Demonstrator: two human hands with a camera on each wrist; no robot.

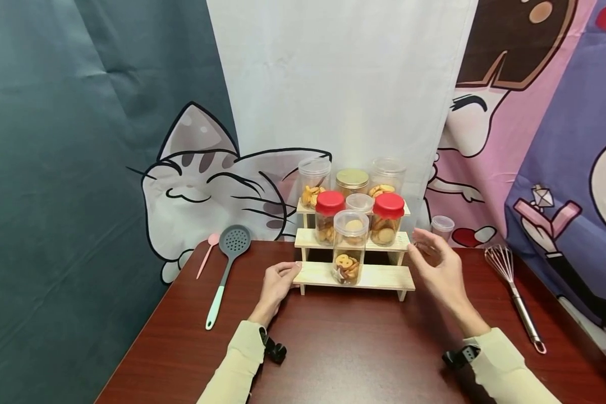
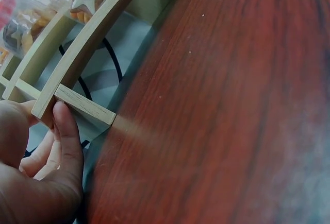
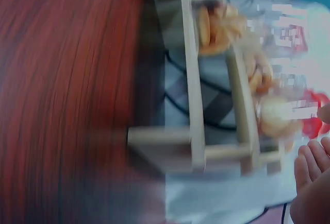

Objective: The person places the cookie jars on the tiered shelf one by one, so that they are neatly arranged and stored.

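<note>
A three-step wooden display rack (image 1: 384, 276) stands on the table. At its lower left corner my left hand (image 1: 278, 285) pinches the end of the bottom step between thumb and fingers, as the left wrist view shows. My right hand (image 1: 440, 268) is held beside the rack's right end, thumb and fingers apart, with nothing in its grasp. On the bottom step stands a clear-lidded jar (image 1: 347, 264) of cookies. The middle step bears a red-lidded jar (image 1: 325, 227), a second red-lidded jar (image 1: 385, 227) and a clear-lidded one (image 1: 359, 202). Three jars, one a gold-lidded jar (image 1: 352, 178), occupy the top step.
On the left of the table (image 1: 343, 348) lie a slotted turner (image 1: 227, 275) and a small pink utensil (image 1: 209, 253). A whisk (image 1: 517, 297) lies at the right. Behind my right hand is a small clear-lidded container (image 1: 442, 225). A printed curtain (image 1: 343, 84) hangs behind.
</note>
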